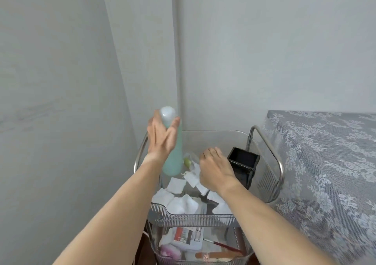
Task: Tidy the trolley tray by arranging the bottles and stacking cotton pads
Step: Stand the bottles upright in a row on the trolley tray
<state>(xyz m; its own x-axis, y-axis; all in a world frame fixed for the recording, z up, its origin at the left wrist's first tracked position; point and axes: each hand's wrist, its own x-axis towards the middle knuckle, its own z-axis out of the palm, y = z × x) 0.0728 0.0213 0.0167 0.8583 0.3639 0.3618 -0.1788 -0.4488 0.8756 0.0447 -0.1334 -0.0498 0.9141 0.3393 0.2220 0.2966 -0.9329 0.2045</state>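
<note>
My left hand closes its grip round the upper part of a tall pale green bottle, fingers wrapped just below the rounded white cap, the bottle lifted upright at the far left corner of the clear trolley tray. My right hand hangs knuckles-up over the scattered white cotton pads, fingers curled under; whether that grip has hold of a pad I cannot tell. A black box stands just beside it.
</note>
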